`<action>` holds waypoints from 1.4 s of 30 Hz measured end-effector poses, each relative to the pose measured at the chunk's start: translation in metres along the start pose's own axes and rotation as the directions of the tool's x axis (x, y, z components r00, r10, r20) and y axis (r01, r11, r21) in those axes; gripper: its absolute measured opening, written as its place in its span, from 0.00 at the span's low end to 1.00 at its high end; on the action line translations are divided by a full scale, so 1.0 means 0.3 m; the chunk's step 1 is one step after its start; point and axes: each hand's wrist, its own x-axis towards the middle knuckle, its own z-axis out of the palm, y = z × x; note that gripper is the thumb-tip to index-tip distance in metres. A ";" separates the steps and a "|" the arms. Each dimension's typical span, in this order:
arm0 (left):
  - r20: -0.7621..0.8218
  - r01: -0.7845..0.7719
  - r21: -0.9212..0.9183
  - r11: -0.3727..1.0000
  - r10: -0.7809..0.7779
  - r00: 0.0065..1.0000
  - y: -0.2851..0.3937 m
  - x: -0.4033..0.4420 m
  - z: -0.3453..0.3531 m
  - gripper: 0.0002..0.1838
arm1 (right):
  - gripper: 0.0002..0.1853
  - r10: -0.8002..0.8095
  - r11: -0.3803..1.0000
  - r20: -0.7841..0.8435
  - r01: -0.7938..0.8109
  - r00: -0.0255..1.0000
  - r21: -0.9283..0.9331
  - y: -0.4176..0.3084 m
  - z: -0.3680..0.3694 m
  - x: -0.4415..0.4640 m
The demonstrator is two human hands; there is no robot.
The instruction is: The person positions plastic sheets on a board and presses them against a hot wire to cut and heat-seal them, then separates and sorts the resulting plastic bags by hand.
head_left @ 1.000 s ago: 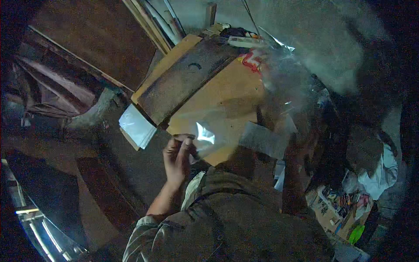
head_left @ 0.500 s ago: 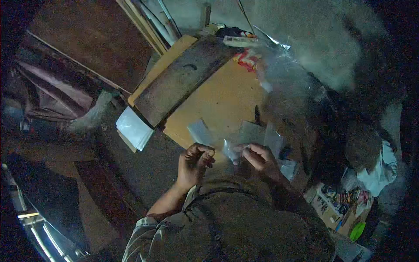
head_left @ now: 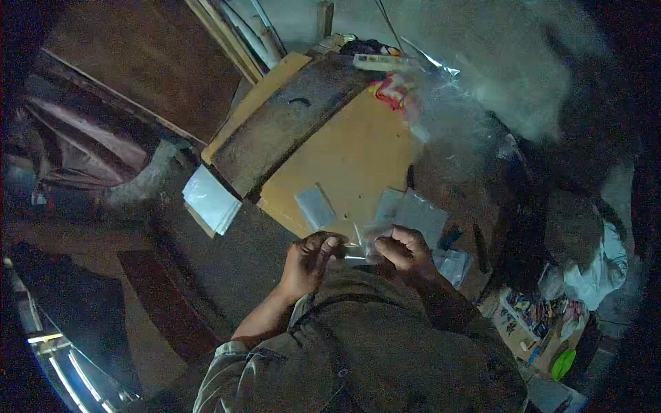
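Observation:
Between my two hands a small clear plastic piece (head_left: pixel 355 246) is stretched, with light glinting off it. My left hand (head_left: pixel 314 256) pinches its left side, and my right hand (head_left: pixel 403 249) grips its right side with curled fingers. Just beyond my left hand a translucent packet (head_left: pixel 315 208) lies on the brown cardboard (head_left: pixel 344 158). Past my right hand are more translucent packets (head_left: pixel 421 215). Another clear packet (head_left: pixel 452 266) rests to the right of that hand, partly behind it.
A dark board (head_left: pixel 289 124) crosses the cardboard. White sheets (head_left: pixel 211 199) sit at its left corner. A red and white wrapper (head_left: pixel 394 93) and a pale tray (head_left: pixel 380 62) are at the far end. Mixed small items (head_left: pixel 544 316) lie at the lower right.
My right hand has come in from the right to meet the plastic piece. My left hand has shifted right and lower. A translucent packet now shows on the cardboard beyond my left hand.

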 end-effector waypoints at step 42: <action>-0.128 -0.245 0.076 0.966 0.254 0.959 -0.002 -0.021 -0.025 0.09 | 0.05 -0.192 0.981 0.003 0.192 0.981 0.016 0.004 0.068 0.069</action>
